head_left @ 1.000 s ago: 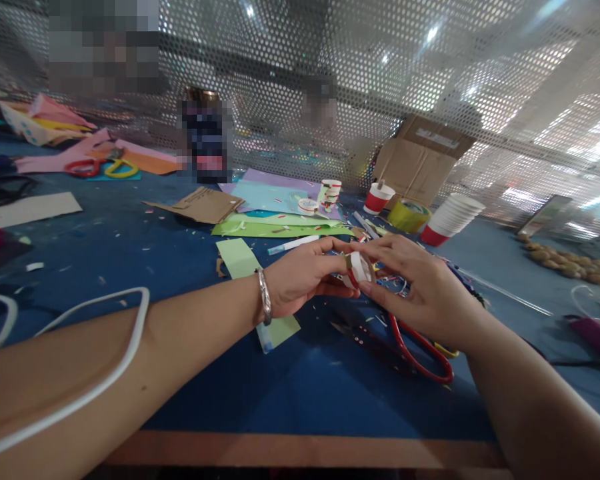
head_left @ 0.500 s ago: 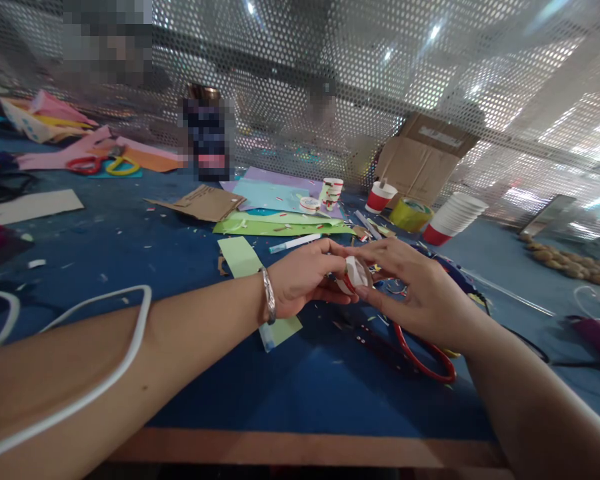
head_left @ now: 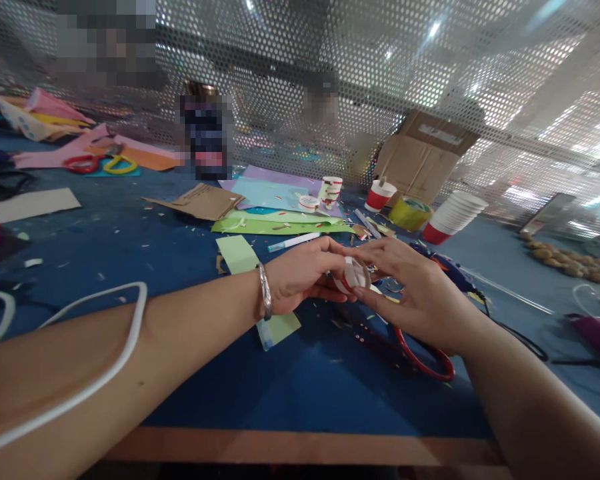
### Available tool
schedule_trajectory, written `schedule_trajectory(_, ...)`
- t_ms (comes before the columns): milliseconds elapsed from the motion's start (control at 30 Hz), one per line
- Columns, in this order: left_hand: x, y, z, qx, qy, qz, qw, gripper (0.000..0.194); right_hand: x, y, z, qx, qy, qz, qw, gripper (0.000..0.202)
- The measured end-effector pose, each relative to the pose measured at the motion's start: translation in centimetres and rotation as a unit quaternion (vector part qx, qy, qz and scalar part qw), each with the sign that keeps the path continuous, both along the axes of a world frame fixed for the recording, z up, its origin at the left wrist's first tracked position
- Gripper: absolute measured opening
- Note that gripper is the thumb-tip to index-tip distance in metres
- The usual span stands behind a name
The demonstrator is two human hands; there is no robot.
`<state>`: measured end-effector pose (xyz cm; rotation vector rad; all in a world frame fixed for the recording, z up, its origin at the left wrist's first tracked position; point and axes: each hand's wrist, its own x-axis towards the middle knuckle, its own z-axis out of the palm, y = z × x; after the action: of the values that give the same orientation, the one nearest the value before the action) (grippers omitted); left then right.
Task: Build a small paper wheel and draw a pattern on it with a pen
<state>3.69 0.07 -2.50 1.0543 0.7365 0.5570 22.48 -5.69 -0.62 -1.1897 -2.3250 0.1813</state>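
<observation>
Both hands meet over the blue table, around a small red and white paper cup piece. My left hand, with a silver bracelet at the wrist, grips its left side with bent fingers. On the other side, the thumb and fingers of my right hand pinch its rim. Below my right hand lies a pair of scissors with a red handle. A light green paper strip passes beneath my left wrist, with a pen lying on it. Another pen lies just beyond my left hand.
Beyond the hands are green paper, cardboard, yellow tape, a red and white cup and stacked cups. A glue gun lies right. A white cable crosses my left forearm. Perforated mesh stands behind.
The cup piece has turned slightly between my fingers. Both hands stay nearly in place, and the whole view has shifted very slightly.
</observation>
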Motion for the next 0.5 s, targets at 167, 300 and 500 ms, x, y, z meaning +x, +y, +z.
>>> schedule_trajectory(167, 0.11, 0.03, 0.11, -0.005, -0.007, 0.004, 1.000, 0.024, 0.23, 0.00, 0.08, 0.000, -0.005, -0.001, 1.000, 0.046)
schedule_trajectory(300, 0.15, -0.07, 0.22, -0.001, -0.002, 0.001, 1.000, 0.022, 0.23, -0.04, 0.11, 0.004, -0.008, 0.001, 1.000, 0.047)
schedule_trajectory(500, 0.28, -0.34, 0.31, -0.016, 0.004, 0.026, 1.000, 0.021, -0.35, -0.03, -0.11, 0.026, -0.010, -0.005, 1.000, 0.042)
